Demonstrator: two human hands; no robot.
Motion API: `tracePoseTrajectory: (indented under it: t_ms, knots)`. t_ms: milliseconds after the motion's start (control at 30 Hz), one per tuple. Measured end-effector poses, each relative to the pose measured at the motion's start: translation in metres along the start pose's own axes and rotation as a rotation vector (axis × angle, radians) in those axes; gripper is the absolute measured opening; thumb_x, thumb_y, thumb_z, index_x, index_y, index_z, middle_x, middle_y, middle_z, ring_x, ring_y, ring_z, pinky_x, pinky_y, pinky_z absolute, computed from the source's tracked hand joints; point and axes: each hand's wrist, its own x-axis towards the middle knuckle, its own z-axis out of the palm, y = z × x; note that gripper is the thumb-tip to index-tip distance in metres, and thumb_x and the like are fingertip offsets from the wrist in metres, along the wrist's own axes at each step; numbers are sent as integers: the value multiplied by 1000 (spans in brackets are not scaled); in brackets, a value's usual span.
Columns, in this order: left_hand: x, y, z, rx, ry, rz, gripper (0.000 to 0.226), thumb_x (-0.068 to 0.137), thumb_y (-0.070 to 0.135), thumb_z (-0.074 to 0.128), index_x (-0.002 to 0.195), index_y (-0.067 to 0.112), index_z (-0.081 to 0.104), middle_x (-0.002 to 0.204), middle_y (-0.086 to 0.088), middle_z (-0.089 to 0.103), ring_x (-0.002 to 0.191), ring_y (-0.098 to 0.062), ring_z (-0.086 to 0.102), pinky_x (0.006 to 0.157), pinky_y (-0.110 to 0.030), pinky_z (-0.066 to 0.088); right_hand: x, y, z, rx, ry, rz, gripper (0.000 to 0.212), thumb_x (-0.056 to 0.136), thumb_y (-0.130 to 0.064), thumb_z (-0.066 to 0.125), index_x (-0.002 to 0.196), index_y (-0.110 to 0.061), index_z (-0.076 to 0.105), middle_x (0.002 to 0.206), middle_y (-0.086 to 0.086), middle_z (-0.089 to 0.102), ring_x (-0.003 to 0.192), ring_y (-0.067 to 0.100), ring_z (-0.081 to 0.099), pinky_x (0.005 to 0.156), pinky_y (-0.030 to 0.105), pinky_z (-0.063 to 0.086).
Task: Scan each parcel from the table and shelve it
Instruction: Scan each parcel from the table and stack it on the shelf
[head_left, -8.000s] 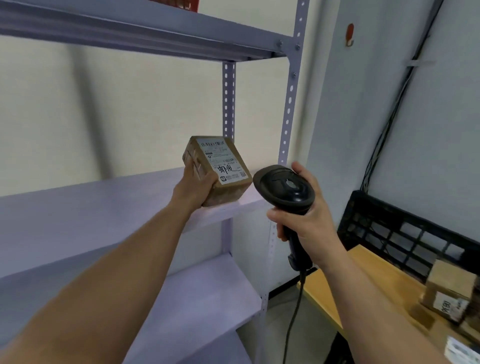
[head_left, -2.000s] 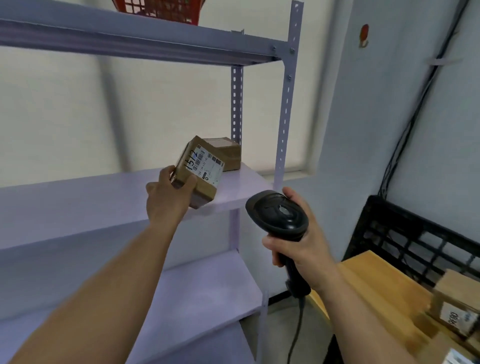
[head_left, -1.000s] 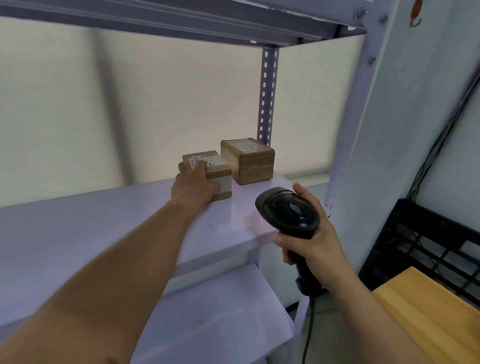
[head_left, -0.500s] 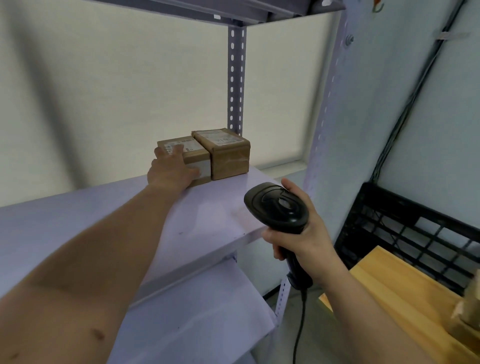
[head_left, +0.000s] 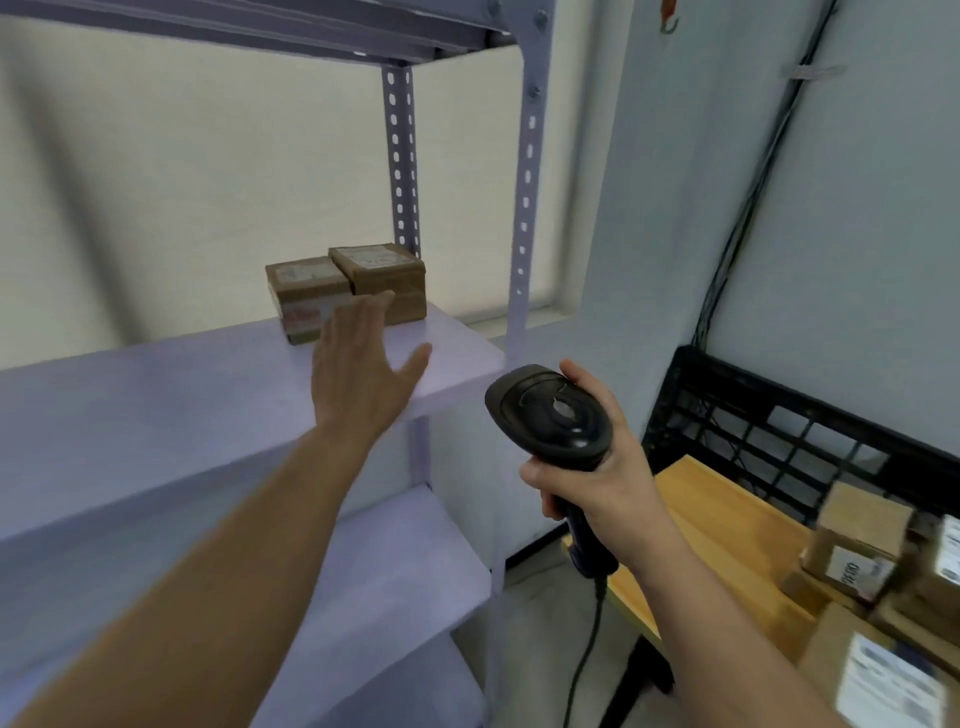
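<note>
**Two parcels on the middle shelf, left hand free, scanner in the right**

A pale grey-blue wall (head_left: 857, 234) fills the right side of the room, with a pale blind (head_left: 208, 171) behind the shelving. A lilac metal rack (head_left: 525, 208) with perforated uprights takes up the left half of the view. Its middle shelf (head_left: 156, 410) is a broad, smooth board, and a lower shelf (head_left: 400, 566) lies under it.

To the right, beside the rack, stands a wooden table (head_left: 727, 525). A black plastic crate (head_left: 779, 415) is upright at its far edge against the wall. A bundle of dark cables (head_left: 748, 208) runs down the wall to behind the crate.

Several cardboard parcels (head_left: 857, 540) with white labels lie bunched at the table's right end, somewhat blurred.

On the middle shelf, near its back right corner, two brown parcels sit flat and touch side by side. The left parcel (head_left: 306, 283) is just forward of the right parcel (head_left: 384, 270).

The left hand (head_left: 363, 374) hangs in front of them with its fingers straight and spread, grasping nothing. The right hand (head_left: 597, 467) is wrapped round the handle of a black barcode scanner (head_left: 550, 415), held between the rack and the table. The scanner's cord (head_left: 587, 649) drops toward the floor.
</note>
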Motion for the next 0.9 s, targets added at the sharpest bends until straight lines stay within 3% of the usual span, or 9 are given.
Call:
tracePoseTrajectory:
  t_ms: [233,433,533,667,700,767,900]
  knots:
    - [-136,93,39,-148,-173,-68,57,86,32,69,133,9,50,130,-14,50,122,-32,44,100,-40,36,-102,4,-76,-54,77,41,90,74,12,75,136,-44,42,121,2,60,66,6,62,53,28,52]
    - [-225,174,73,-223,-386,-66,59,86,35,68,137,13,47,136,-9,47,127,-27,42,104,-35,32,-181,5,-143,-83,166,20,92,67,-1,81,139,-43,40,121,-8,64,77,3,64,65,17,52]
    - [-257,213,85,-272,-484,-35,60,87,36,66,138,14,46,138,-9,45,128,-26,40,106,-37,32,-217,0,-175,-131,229,17,92,67,-2,82,138,-43,40,121,-18,63,97,6,66,73,22,56]
    - [-286,265,98,-310,-580,48,61,91,42,59,142,17,40,142,-7,42,132,-23,36,107,-35,31,-260,-9,-214,-191,319,14,91,66,-8,82,139,-40,38,133,-9,55,117,2,58,89,15,49]
    - [-290,278,101,-322,-608,63,62,91,44,57,144,19,37,144,-5,40,133,-21,35,107,-35,31,-269,-11,-223,-210,346,18,91,65,-14,82,139,-42,39,132,-12,56,119,4,57,92,18,49]
    - [-296,304,106,-339,-663,98,63,93,47,53,146,23,32,147,0,35,135,-19,32,108,-35,31,-287,-16,-240,-216,400,34,93,61,-25,84,140,-47,39,129,-15,57,110,12,60,86,28,53]
    - [-304,353,117,-406,-766,208,63,92,48,53,147,27,30,149,4,30,136,-16,31,109,-36,33,-319,-26,-269,-254,533,34,91,58,-35,81,137,-53,38,127,-17,59,97,18,61,75,28,53]
